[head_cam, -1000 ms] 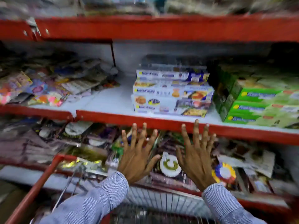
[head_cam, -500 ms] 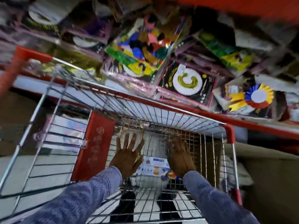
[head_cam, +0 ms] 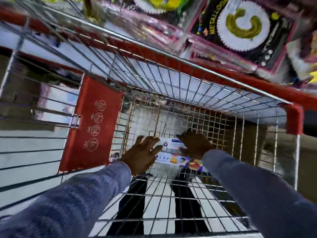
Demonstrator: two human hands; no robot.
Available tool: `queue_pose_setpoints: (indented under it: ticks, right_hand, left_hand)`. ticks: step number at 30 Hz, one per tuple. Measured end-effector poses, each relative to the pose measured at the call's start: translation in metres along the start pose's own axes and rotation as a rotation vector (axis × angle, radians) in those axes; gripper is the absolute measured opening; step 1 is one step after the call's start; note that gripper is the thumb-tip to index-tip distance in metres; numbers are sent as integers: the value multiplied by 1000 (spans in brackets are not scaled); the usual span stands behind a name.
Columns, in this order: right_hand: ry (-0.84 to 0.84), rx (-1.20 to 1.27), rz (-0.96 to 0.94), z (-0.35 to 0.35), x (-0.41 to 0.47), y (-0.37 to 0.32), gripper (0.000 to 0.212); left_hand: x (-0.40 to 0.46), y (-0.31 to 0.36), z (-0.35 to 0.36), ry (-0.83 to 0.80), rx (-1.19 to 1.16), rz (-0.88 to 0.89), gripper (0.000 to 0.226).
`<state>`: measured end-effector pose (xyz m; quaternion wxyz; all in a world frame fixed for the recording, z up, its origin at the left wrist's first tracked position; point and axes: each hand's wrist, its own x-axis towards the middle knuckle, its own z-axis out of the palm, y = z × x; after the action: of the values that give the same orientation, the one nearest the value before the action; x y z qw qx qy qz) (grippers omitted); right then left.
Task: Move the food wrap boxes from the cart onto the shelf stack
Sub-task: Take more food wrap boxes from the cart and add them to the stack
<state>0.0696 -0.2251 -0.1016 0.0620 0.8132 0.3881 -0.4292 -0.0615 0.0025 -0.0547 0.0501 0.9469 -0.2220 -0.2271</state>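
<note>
Two hands deep in silver wire shopping cart (head_cam: 171, 79), left hand (head_cam: 143, 154) spread beside, right hand (head_cam: 195, 146) flat atop white printed food wrap boxes (head_cam: 171, 152), neither visibly gripping.

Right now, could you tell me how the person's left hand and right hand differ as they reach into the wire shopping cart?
The left hand has its fingers spread, beside the near-left end of the white printed food wrap boxes; the right hand lies over their right part, fingers closer together. The left hand looks lighter; the right hand sits in shadow. Both reach deep inside the wire shopping cart, wearing blue striped sleeves. Neither clearly grips yet.
</note>
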Motion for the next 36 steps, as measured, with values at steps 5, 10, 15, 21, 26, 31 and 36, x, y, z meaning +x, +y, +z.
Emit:
queue_pose_setpoints:
  ticks: [5,10,15,21,26,31,36]
  right_hand:
    - [88,12,72,-19,6,0,64]
    - [241,-5,118,-26,-13,-1,61]
    - [382,31,111,-71,-62,-15,65]
    - [654,3,128,-185,-155,-39,55]
    - [889,10,100,-297,-248,-54,56]
    - [1053,-64,117,-400,-335,-57,52]
    - [1145,-87,117,-467,-389,-53,56]
  left_hand:
    - [18,14,18,-41,48,86,54]
    - [49,34,40,-248,-53,-96,53]
    - [49,32,7,-216,-173,-169,51]
    - [7,15,-126,0,-256,-171,62]
    - [-43,15,-265,380,-181,-96,68]
    - [-72,10,-401,538,-158,-19,72]
    - [-78,8,-500,694,-199,58,66]
